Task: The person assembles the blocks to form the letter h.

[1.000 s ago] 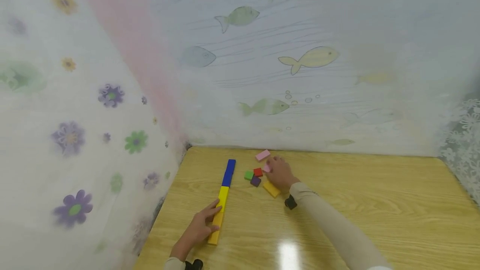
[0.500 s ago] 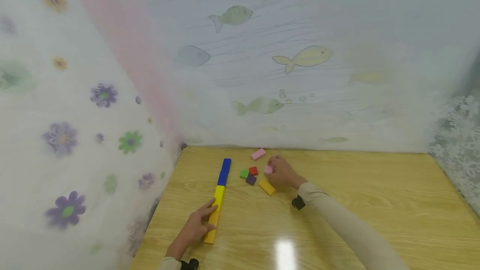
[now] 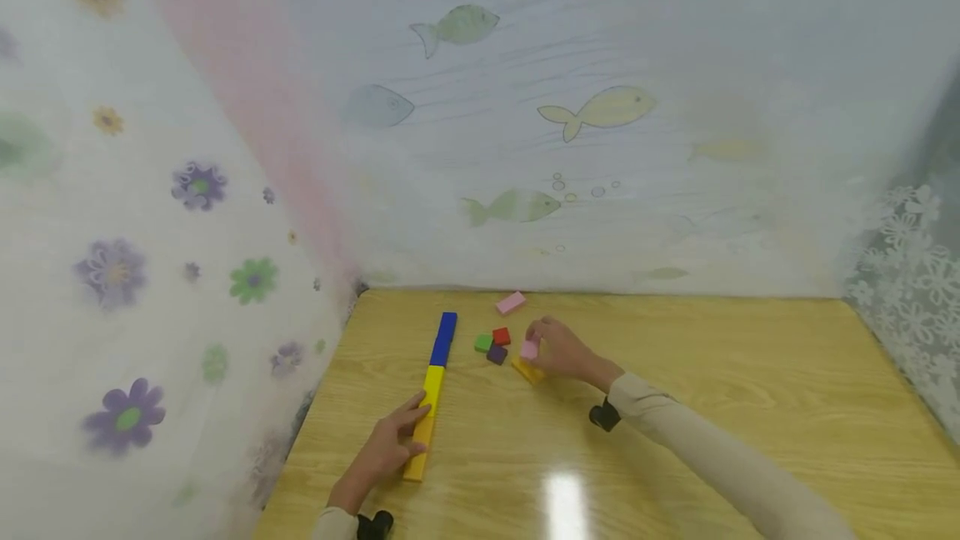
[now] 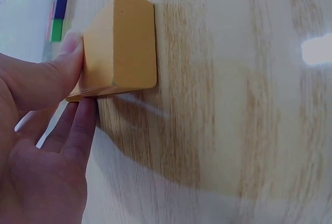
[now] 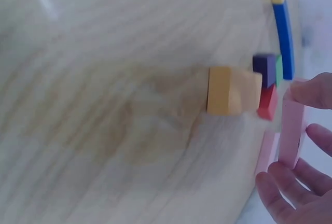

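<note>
A straight row of blocks lies on the table: blue (image 3: 444,340), then yellow (image 3: 432,379), with an orange block (image 4: 134,42) at the near end. My left hand (image 3: 387,445) grips the row around its yellow and orange part, thumb on one side of the orange block and fingers on the other. Between thumb and fingertips, my right hand (image 3: 564,352) pinches a pink block (image 5: 292,130). In the head view that block overlaps the far end of a loose orange block (image 3: 524,370).
Green (image 3: 483,343), red (image 3: 501,336) and purple (image 3: 497,354) blocks cluster between the row and my right hand. Another pink block (image 3: 511,302) lies farther back, near the wall (image 3: 637,257). Wood-grain tabletop (image 3: 712,423) stretches off to the right.
My right hand has brought the pink block nearer to me and slightly right, beside the loose orange block. The left hand keeps its place on the row. The head view has shifted a little.
</note>
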Available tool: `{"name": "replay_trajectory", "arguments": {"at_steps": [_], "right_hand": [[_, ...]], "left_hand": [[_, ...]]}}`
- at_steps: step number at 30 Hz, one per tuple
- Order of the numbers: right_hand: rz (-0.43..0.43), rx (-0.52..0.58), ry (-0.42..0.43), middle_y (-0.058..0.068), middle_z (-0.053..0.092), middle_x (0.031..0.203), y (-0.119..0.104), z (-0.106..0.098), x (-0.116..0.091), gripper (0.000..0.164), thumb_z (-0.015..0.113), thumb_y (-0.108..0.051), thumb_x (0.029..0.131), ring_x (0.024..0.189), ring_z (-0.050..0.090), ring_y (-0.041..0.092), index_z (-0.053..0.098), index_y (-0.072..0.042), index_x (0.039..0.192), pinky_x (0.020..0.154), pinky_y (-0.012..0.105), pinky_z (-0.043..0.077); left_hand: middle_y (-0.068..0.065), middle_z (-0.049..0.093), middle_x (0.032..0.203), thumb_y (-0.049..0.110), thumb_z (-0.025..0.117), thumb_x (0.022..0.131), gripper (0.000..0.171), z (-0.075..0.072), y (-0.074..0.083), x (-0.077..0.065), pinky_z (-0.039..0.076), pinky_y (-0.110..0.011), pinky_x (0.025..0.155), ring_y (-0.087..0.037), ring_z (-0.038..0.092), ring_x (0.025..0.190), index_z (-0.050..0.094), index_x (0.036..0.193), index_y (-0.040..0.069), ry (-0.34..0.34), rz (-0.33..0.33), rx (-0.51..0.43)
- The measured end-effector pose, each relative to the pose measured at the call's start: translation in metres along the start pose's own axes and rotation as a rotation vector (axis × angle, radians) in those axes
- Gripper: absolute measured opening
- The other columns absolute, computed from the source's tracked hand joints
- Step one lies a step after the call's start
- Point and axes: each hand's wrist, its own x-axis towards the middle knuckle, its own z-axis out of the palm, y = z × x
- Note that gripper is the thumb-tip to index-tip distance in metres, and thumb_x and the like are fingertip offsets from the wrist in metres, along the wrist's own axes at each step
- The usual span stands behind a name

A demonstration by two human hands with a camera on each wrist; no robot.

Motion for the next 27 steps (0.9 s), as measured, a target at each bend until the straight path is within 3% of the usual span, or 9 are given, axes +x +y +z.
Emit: {"name": "replay_trajectory", "arguments": {"at_steps": [6, 11, 19, 27], "right_hand": [[-0.022, 0.056, -0.04, 0.008, 0.055, 0.098, -0.015, 0.0, -0.018, 0.026, 0.073, -0.014, 0.08, 0.093, 0.055, 0.033, 0.059, -0.003, 0.1, 0.077, 0.04, 0.046], [-0.065, 0.106, -0.074, 0.008, 0.056, 0.105, -0.029, 0.008, -0.031, 0.026, 0.072, -0.01, 0.08, 0.095, 0.054, 0.027, 0.059, -0.005, 0.102, 0.079, 0.039, 0.046], [-0.112, 0.045, -0.157, 0.003, 0.055, 0.105, -0.047, 0.028, -0.034, 0.028, 0.073, -0.015, 0.08, 0.097, 0.052, 0.021, 0.059, -0.008, 0.104, 0.08, 0.034, 0.046], [-0.122, 0.022, -0.21, 0.0, 0.055, 0.108, -0.059, 0.041, -0.049, 0.028, 0.073, -0.018, 0.081, 0.095, 0.051, 0.014, 0.061, -0.011, 0.105, 0.08, 0.027, 0.046]], "left_hand": [[-0.012, 0.03, 0.152, -0.002, 0.07, 0.081, 0.058, 0.002, 0.0, 0.004, 0.03, -0.052, 0.105, -0.038, 0.028, 0.136, 0.049, 0.136, -0.001, -0.008, -0.006, 0.01], [-0.012, 0.032, 0.151, 0.0, 0.071, 0.08, 0.059, 0.002, 0.0, 0.002, 0.031, -0.052, 0.104, -0.038, 0.029, 0.135, 0.05, 0.135, -0.002, 0.017, -0.001, 0.021], [-0.012, 0.032, 0.15, -0.003, 0.072, 0.078, 0.06, -0.001, 0.002, -0.004, 0.032, -0.052, 0.104, -0.038, 0.031, 0.134, 0.051, 0.134, -0.002, 0.053, -0.02, 0.019], [-0.013, 0.031, 0.151, -0.004, 0.07, 0.079, 0.06, 0.001, 0.002, 0.001, 0.038, -0.049, 0.1, -0.038, 0.037, 0.131, 0.049, 0.135, -0.003, 0.013, -0.007, 0.024]]}}
